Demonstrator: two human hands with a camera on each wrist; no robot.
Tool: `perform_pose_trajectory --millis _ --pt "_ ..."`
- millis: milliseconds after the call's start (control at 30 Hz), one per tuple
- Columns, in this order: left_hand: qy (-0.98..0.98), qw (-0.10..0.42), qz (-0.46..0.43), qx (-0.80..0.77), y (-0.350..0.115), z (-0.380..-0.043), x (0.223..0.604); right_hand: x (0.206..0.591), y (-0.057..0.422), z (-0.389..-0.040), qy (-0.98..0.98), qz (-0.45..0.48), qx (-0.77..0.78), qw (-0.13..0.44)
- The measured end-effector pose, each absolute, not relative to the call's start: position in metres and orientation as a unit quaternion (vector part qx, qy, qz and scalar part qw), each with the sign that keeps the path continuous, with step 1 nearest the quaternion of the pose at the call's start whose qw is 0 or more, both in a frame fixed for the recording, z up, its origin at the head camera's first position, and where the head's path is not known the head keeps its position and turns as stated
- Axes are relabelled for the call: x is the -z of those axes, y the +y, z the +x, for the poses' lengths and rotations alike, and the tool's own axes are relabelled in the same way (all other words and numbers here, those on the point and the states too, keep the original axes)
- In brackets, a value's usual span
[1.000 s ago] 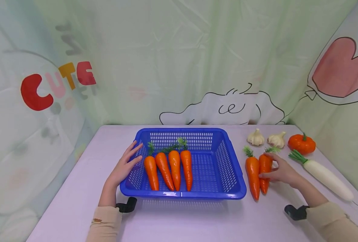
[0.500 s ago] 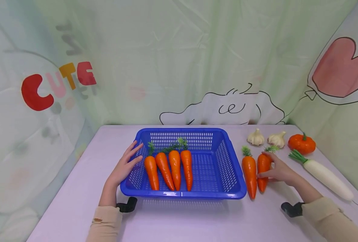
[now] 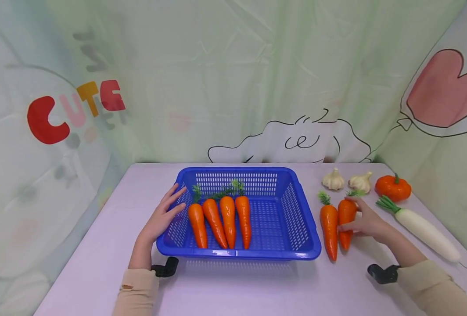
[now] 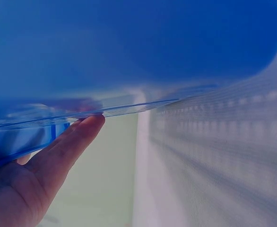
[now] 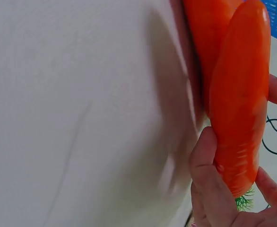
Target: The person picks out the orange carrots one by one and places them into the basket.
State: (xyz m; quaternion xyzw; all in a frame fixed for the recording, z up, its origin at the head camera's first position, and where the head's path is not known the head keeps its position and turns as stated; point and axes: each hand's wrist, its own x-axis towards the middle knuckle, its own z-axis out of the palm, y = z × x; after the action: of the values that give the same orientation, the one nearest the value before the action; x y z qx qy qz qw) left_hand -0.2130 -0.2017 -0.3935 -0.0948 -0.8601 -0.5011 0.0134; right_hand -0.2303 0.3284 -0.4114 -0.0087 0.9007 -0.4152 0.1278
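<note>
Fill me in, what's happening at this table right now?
A person is at a table with a blue basket that holds four carrots side by side. The left hand rests with straight fingers against the basket's left rim. The right hand grips one carrot of a pair lying on the table just right of the basket; the other carrot lies beside it. Two garlic bulbs, a small pumpkin and a white radish lie further right.

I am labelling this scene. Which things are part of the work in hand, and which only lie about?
In use: blue plastic basket, steadied by left hand; four orange carrots inside; two orange carrots beside it, right hand gripping one.

Lying about: two white garlic bulbs, small orange pumpkin, white radish.
</note>
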Motion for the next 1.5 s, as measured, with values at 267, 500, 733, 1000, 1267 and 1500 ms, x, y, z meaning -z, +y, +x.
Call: perform_pose_trajectory --millis 267,500,733,1000,1267,1500 --pt "-0.859 0.01 -0.092 0.503 -0.202 -0.212 0.393 0.398 0.327 -0.225 0.889 -0.027 0.442 0.12" --pt "-0.859 0.011 -0.093 0.504 -0.202 -0.212 0.392 0.386 0.321 -0.223 0.888 -0.043 0.445 0.109" --pt "-0.86 0.011 -0.095 0.502 -0.202 -0.213 0.393 0.367 0.308 -0.217 0.902 -0.069 0.418 0.082" --pt "-0.859 0.014 -0.098 0.503 -0.202 -0.213 0.394 0.348 0.291 -0.214 0.898 -0.086 0.424 0.079" --pt "-0.859 0.015 -0.099 0.503 -0.202 -0.213 0.394 0.332 0.266 -0.213 0.887 -0.099 0.44 0.095" --pt "-0.859 0.016 -0.098 0.502 -0.202 -0.212 0.392 0.323 0.245 -0.214 0.885 -0.113 0.44 0.102"
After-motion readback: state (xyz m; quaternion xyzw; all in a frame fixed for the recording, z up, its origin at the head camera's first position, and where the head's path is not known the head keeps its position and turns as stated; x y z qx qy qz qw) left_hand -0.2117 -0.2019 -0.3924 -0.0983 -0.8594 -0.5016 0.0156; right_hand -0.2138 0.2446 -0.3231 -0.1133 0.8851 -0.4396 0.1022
